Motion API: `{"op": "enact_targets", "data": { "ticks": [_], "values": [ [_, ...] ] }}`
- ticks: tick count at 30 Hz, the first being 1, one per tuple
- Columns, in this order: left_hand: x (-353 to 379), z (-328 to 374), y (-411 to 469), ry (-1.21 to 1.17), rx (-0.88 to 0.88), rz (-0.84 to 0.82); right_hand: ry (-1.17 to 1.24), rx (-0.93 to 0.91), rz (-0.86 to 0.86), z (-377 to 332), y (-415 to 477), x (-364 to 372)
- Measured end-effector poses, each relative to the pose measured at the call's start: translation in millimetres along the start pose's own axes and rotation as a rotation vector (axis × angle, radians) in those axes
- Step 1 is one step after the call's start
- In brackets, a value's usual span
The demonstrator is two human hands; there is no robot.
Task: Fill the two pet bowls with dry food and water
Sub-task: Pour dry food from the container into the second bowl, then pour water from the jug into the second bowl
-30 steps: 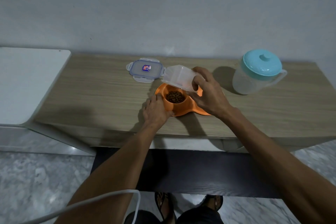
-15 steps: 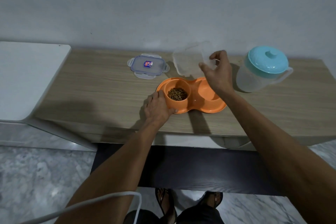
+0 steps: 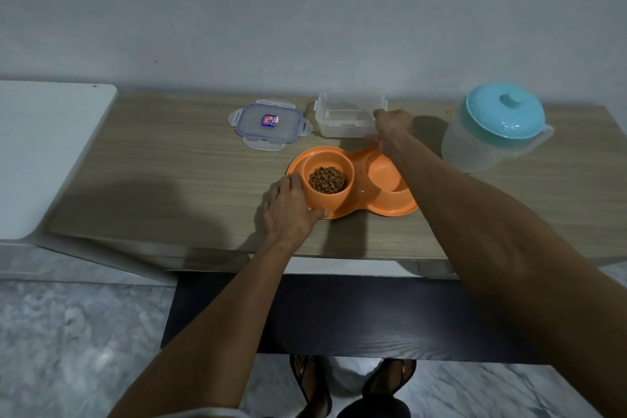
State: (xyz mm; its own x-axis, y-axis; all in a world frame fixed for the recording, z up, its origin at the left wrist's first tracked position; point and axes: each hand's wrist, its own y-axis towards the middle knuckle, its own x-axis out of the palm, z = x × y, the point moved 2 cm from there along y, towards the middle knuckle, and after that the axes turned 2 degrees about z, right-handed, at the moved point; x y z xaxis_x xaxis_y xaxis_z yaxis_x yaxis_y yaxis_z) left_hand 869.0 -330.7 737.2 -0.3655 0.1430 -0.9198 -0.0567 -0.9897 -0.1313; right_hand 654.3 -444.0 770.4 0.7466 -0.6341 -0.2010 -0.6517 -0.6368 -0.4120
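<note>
The right hand (image 3: 392,127) pinches the near right corner of the clear rectangular plastic container (image 3: 349,114), which looks empty and sits upright on the wooden desk (image 3: 169,173), likely being parked out of the way. The left hand (image 3: 291,210) curls against the left rim of the orange double pet bowl (image 3: 390,205), thumb on its front edge, apparently to steady it. Brown dry kibble (image 3: 327,179) fills the left cup; the right cup is empty. The translucent jug with a turquoise lid (image 3: 497,127), presumably for the water, stands just right of the bowl. The container's clip-lock lid (image 3: 269,121) lies flat to its left.
</note>
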Motion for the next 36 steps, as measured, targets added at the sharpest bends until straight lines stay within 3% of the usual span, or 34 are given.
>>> {"op": "enact_targets", "data": {
  "ticks": [11, 15, 19, 22, 25, 29, 36],
  "values": [
    [4.1, 0.0, 2.4, 0.017, 0.003, -0.004, -0.066, 0.008, 0.026, 9.8, 3.3, 1.8],
    [2.9, 0.7, 1.8, 0.017, 0.011, -0.021, -0.131, -0.034, -0.054, 5.1, -2.8, -13.4],
    [-4.8, 2.9, -1.5, -0.003, 0.044, 0.008, -0.163, -0.161, 0.129, 2.5, -20.1, -47.8],
    [-13.2, 22.0, -1.2, 0.056, 0.092, 0.099, -0.223, -0.251, 0.164, 12.0, -26.7, -76.6],
    [-11.3, 57.8, 1.1, 0.084, 0.212, 0.08, -0.249, -0.288, 0.23, 25.6, -30.3, -110.5],
    [2.3, 103.2, 1.7, 0.096, 0.31, 0.022, -0.183, -0.222, 0.349, 47.0, -29.4, -158.5],
    [22.9, 124.2, 11.5, 0.149, 0.242, -0.071, 0.072, -0.031, 0.559, 42.4, 9.2, -230.7]
  ]
}}
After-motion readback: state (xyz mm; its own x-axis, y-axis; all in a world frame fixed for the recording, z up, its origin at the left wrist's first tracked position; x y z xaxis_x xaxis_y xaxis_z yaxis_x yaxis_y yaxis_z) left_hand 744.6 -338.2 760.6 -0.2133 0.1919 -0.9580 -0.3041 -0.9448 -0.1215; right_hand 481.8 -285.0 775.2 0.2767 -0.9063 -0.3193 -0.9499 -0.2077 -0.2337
